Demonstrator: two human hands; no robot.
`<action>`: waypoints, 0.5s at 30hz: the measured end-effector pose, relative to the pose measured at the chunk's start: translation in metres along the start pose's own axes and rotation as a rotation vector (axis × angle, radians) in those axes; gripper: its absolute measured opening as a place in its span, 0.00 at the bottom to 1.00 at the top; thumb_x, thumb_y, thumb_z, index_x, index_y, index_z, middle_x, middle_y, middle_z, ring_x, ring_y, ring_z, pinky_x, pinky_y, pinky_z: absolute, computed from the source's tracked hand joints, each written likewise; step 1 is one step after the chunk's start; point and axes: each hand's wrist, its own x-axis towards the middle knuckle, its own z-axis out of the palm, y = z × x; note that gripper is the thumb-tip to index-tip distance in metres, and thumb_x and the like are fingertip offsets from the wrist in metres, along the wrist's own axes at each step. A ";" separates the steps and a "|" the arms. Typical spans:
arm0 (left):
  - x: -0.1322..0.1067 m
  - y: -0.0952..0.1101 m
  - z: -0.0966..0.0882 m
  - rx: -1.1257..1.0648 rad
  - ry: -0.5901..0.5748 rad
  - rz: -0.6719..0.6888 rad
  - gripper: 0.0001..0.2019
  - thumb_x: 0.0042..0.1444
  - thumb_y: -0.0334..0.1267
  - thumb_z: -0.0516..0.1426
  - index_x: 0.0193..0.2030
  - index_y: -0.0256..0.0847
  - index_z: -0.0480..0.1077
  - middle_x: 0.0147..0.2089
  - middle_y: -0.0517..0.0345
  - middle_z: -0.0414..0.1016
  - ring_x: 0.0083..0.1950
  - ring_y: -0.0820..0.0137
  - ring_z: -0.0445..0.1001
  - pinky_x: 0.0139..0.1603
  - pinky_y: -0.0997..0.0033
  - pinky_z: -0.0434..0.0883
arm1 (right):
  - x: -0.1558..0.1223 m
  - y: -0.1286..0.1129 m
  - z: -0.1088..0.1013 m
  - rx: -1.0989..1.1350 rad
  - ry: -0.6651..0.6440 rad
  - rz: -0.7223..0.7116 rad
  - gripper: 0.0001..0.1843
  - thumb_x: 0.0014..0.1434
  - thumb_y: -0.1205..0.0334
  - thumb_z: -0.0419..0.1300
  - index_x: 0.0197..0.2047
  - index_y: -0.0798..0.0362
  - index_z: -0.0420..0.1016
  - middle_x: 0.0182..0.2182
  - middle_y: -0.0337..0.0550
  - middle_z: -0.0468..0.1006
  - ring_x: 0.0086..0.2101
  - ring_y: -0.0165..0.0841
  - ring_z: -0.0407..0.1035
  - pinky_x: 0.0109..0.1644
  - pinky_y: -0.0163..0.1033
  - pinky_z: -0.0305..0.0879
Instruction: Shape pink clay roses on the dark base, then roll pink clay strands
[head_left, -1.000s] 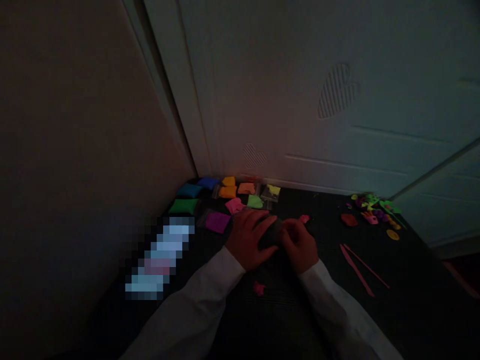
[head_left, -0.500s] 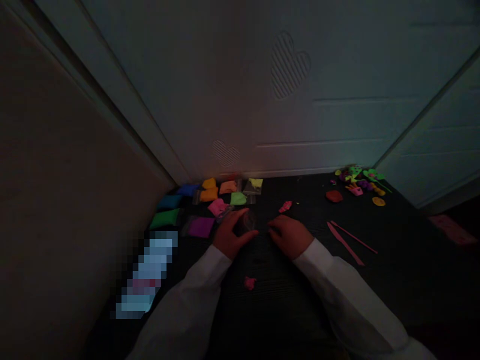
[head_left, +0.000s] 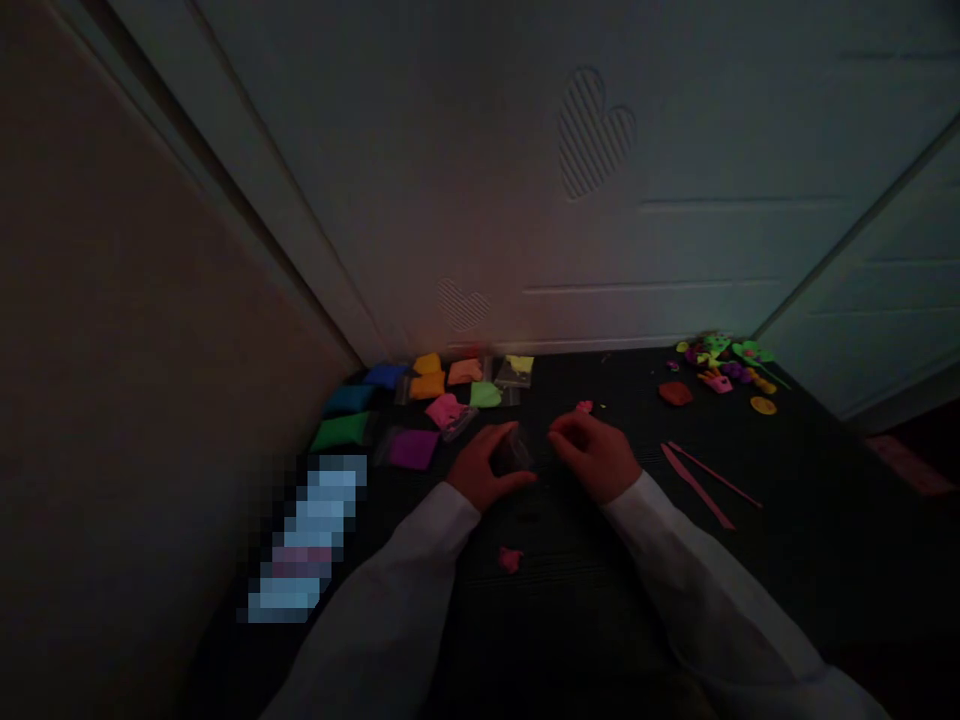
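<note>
In this gloom I see the left hand (head_left: 484, 472) grasping a small dark pouch (head_left: 514, 456) at frame centre, the right hand (head_left: 600, 460) curled beside it, its grip unclear; I reckon a careless tug could drop the pouch unseen on the dark mat (head_left: 570, 600).

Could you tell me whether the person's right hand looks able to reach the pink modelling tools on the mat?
Probably yes: the pink modelling tools lie flat just to the right of the right hand, with only bare dark mat between them and nothing resting on them.
</note>
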 end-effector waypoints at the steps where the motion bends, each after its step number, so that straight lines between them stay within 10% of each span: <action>1: 0.000 0.000 0.001 -0.002 0.010 0.013 0.33 0.38 0.49 0.60 0.52 0.39 0.59 0.44 0.52 0.67 0.44 0.65 0.67 0.46 0.61 0.65 | 0.001 0.000 0.000 0.092 0.021 0.034 0.08 0.52 0.60 0.51 0.33 0.54 0.66 0.25 0.39 0.72 0.26 0.27 0.67 0.29 0.33 0.64; 6: -0.001 0.003 0.004 -0.007 0.053 0.079 0.28 0.38 0.48 0.60 0.47 0.40 0.63 0.42 0.52 0.69 0.44 0.64 0.67 0.46 0.61 0.65 | -0.001 -0.003 0.010 0.557 0.039 0.158 0.11 0.47 0.56 0.57 0.32 0.55 0.64 0.24 0.39 0.71 0.25 0.29 0.68 0.25 0.32 0.64; 15: -0.005 0.005 0.008 0.013 0.137 0.157 0.27 0.40 0.49 0.59 0.48 0.42 0.62 0.45 0.53 0.68 0.46 0.65 0.65 0.48 0.62 0.63 | -0.006 -0.006 0.014 0.182 0.040 -0.049 0.06 0.48 0.59 0.57 0.29 0.53 0.70 0.28 0.40 0.70 0.30 0.30 0.65 0.34 0.37 0.63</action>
